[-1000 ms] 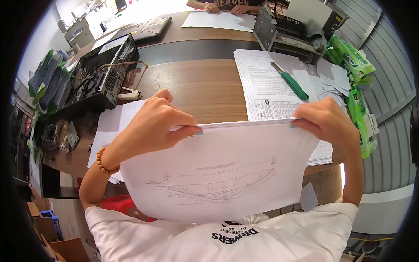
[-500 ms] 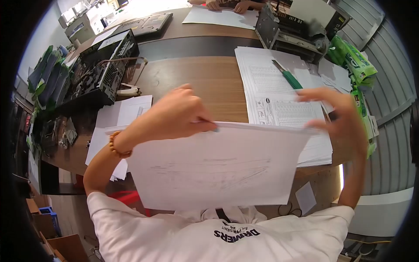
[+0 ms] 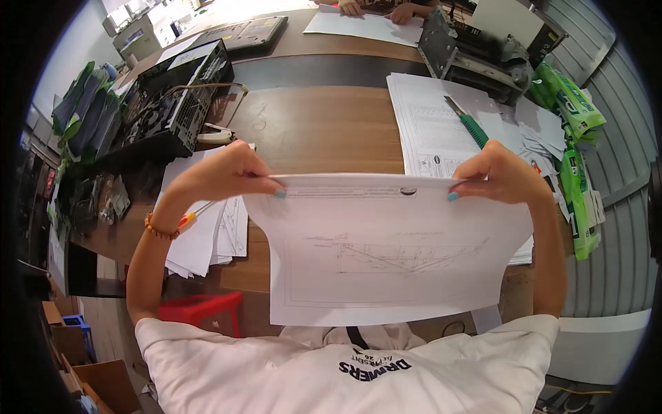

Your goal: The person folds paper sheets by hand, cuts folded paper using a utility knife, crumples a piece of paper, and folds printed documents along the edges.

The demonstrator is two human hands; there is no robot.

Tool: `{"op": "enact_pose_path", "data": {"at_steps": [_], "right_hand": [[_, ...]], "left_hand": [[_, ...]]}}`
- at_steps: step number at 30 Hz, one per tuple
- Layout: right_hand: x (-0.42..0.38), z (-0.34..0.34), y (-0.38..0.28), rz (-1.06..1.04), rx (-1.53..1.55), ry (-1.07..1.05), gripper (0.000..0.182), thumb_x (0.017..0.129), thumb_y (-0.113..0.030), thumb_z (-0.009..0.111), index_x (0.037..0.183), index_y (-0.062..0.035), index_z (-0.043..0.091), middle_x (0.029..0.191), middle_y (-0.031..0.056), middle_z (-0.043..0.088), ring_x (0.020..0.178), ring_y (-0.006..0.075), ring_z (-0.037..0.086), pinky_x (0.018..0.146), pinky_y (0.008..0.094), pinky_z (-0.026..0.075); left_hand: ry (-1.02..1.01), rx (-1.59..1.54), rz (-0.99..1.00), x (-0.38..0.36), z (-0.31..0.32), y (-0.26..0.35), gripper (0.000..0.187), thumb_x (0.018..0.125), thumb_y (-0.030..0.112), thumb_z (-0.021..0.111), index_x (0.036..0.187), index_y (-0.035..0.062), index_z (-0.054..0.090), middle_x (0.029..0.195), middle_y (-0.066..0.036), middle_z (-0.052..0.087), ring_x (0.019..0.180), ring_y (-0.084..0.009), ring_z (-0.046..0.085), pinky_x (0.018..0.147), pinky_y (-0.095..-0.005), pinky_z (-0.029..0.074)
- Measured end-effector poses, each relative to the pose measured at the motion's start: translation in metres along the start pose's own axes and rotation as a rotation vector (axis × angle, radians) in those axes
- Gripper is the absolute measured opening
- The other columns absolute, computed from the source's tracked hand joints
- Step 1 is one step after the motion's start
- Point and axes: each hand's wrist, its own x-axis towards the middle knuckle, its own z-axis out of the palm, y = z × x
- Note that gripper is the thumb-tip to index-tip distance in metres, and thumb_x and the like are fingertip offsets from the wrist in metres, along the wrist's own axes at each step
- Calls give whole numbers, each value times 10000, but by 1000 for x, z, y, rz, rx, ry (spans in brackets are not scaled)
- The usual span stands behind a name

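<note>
A large sheet of paper (image 3: 386, 276) printed with a line drawing hangs in front of my chest, its upper edge level with my hands. My left hand (image 3: 231, 169) pinches that edge near the left end, thumb on the near side. Toward the right end, my right hand (image 3: 493, 174) grips the same edge between thumb and fingers. Beyond it lies a stack of printed papers (image 3: 420, 117) with a green-handled cutter knife (image 3: 470, 125) on top. Loose papers (image 3: 189, 241) and a tool with a yellow-and-red handle (image 3: 186, 221) are beside my left wrist.
An opened computer case (image 3: 183, 103) stands at the left, near a laptop (image 3: 252, 34). Metal equipment (image 3: 476, 55) sits at the back right beside green packages (image 3: 569, 103). Across the table (image 3: 324, 114), another person's hands (image 3: 400, 12) rest by white paper. A red stool (image 3: 200, 307) is below left.
My left hand has moved left along the sheet's upper edge. My right hand, blurred and open-fingered before, now grips the edge. The sheet is spread wider and its drawing shows more clearly.
</note>
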Motion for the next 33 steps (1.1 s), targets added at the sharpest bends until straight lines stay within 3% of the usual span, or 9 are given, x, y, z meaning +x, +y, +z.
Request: {"op": "enact_pose_path", "data": {"at_steps": [4, 9, 13, 15, 19, 24, 28, 30, 33], "right_hand": [[9, 0, 15, 78, 148, -121, 186, 755, -89, 668, 706, 69, 583, 532, 37, 441, 517, 70, 328, 457, 233, 300], [4, -8, 36, 200, 212, -226, 178, 746, -71, 677, 722, 89, 602, 556, -17, 469, 553, 32, 335, 463, 212, 300], [5, -7, 40, 235, 226, -185, 241, 758, -102, 668, 641, 71, 548, 523, -31, 384, 522, 44, 289, 448, 232, 268], [16, -9, 35, 256, 185, -195, 231, 748, -92, 682, 645, 70, 553, 537, -42, 382, 535, 36, 288, 446, 223, 260], [43, -19, 33, 158, 63, -184, 274, 755, -169, 673, 619, 28, 540, 493, -28, 369, 483, 70, 282, 439, 260, 253], [88, -59, 24, -7, -237, 54, 206, 757, -152, 672, 664, 0, 570, 505, -26, 400, 498, 50, 383, 473, 225, 344], [137, -90, 27, -202, -207, 532, 103, 805, -106, 618, 851, -19, 648, 637, -3, 561, 626, 52, 553, 552, 218, 467], [142, -97, -7, -466, -540, 788, 278, 735, -215, 684, 984, -96, 646, 867, 104, 648, 698, 171, 606, 595, 233, 501], [110, -53, -16, -611, -934, 1012, 174, 843, -134, 573, 964, -37, 651, 828, 27, 587, 728, 128, 588, 673, 259, 510]], "left_hand": [[-106, -55, -162, -5, -8, -17, 299, 813, 273, 637, 706, -5, 669, 459, 21, 249, 435, -75, 210, 382, -279, 178], [-312, -461, -249, -8, -26, -33, 334, 905, 213, 483, 827, -58, 661, 739, -106, 671, 656, -126, 647, 599, -188, 467], [5, -107, -243, 9, -32, -37, 249, 868, 194, 546, 947, -19, 648, 814, -128, 668, 795, -182, 650, 751, -279, 507], [342, 85, 189, 32, -22, -21, 239, 796, 196, 639, 972, 36, 658, 817, -115, 670, 783, -172, 648, 743, -272, 514], [160, 15, 239, 65, 0, 6, 261, 733, 169, 692, 973, 68, 668, 839, -91, 673, 755, -141, 646, 696, -235, 508], [224, 103, 25, 77, -61, -7, 202, 785, 72, 622, 981, 27, 644, 849, -71, 658, 686, -98, 614, 684, -219, 487], [725, 535, 284, 74, -132, -10, 150, 826, 137, 601, 938, 46, 641, 853, -72, 655, 729, -150, 625, 711, -261, 509], [1055, 753, 376, 51, -126, 38, 103, 784, 84, 620, 854, 21, 663, 825, -85, 661, 736, -169, 624, 693, -263, 487], [1085, 1307, 543, 3, -98, 36, 184, 728, 109, 693, 909, 89, 666, 816, -30, 649, 729, -128, 615, 747, -288, 462]]}}
